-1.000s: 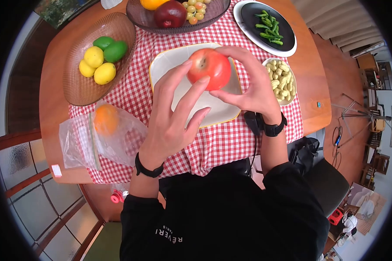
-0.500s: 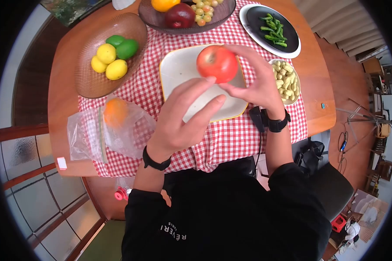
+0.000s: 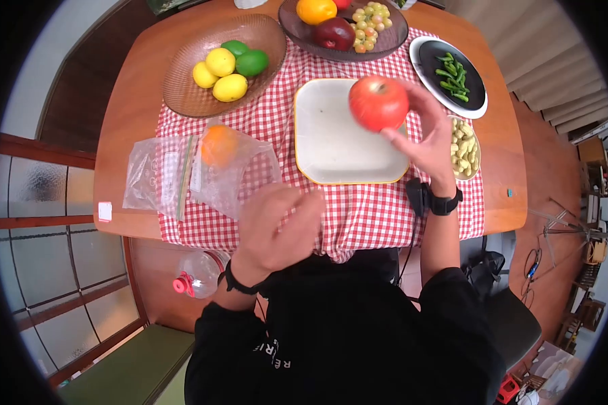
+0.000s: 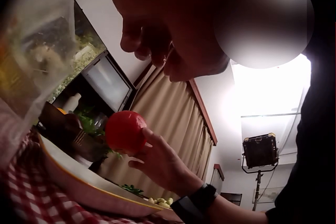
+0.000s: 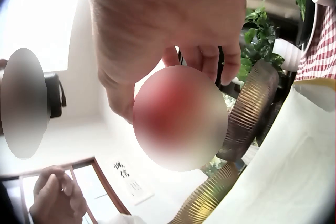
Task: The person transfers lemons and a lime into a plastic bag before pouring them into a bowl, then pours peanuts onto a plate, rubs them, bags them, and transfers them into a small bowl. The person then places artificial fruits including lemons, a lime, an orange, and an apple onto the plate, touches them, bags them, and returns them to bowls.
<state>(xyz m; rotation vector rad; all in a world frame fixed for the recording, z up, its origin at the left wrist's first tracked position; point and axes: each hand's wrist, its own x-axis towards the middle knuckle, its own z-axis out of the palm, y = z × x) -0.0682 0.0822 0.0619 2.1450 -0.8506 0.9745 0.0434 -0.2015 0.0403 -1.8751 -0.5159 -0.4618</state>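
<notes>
In the head view my right hand (image 3: 431,145) grips a red apple (image 3: 378,102) between thumb and fingers, above the right part of a white yellow-rimmed tray (image 3: 334,145). My left hand (image 3: 277,229), blurred, hangs near the table's front edge, apart from the apple, its fingers loosely curled around nothing. The left wrist view shows the apple (image 4: 126,132) in my right hand (image 4: 164,166) over the tray (image 4: 89,184). Seen from the right wrist, my right hand (image 5: 168,19) holds the apple, whose surface is blurred, with my left hand (image 5: 58,198) lower left.
A clear zip bag (image 3: 240,182) with an orange fruit (image 3: 219,146) lies left of the tray. Behind stand a bowl (image 3: 182,64) of lemons and green fruit and a darker fruit bowl (image 3: 297,42). Green peppers (image 3: 454,77) and peanuts (image 3: 463,147) are at the right.
My left hand has drawn back from the apple toward the table's front edge, its fingers more curled. My right hand keeps its grip on the apple. The head view has shifted.
</notes>
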